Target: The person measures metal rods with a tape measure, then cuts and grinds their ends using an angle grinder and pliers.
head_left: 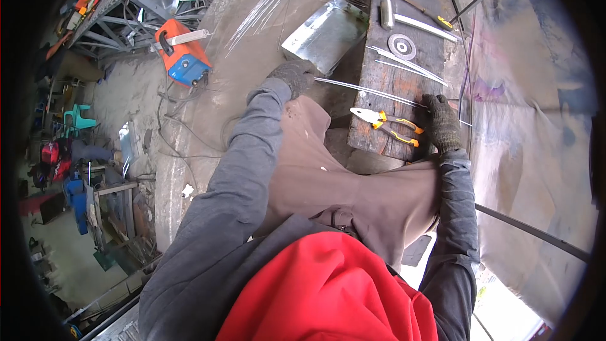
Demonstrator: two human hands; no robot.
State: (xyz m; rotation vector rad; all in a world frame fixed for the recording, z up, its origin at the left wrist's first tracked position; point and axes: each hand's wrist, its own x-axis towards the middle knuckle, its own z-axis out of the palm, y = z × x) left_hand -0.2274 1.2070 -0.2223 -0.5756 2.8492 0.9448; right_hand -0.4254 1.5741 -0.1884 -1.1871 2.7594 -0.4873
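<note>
My left hand (pixel 295 77), in a dark knitted glove, is closed on the left end of a thin silvery metal rod (pixel 372 91). The rod stretches across the dark wooden bench (pixel 372 141) to my right hand (pixel 443 124), also gloved. That hand's fingers are curled over the rod near its right end, which sticks out past them. Combination pliers (pixel 386 123) with yellow-and-black handles lie just left of my right hand. Beyond the rod, more thin rods (pixel 410 66) rest on the bench beside a round grinding disc (pixel 402 46).
Farther along the bench lie a hammer (pixel 387 15) and a long tool with a yellow handle (pixel 444 23). A shiny sheet-metal tray (pixel 325 33) sits left of the bench. An orange-and-blue machine (pixel 183 53) with cables stands on the floor, near piled metal frames (pixel 136 16).
</note>
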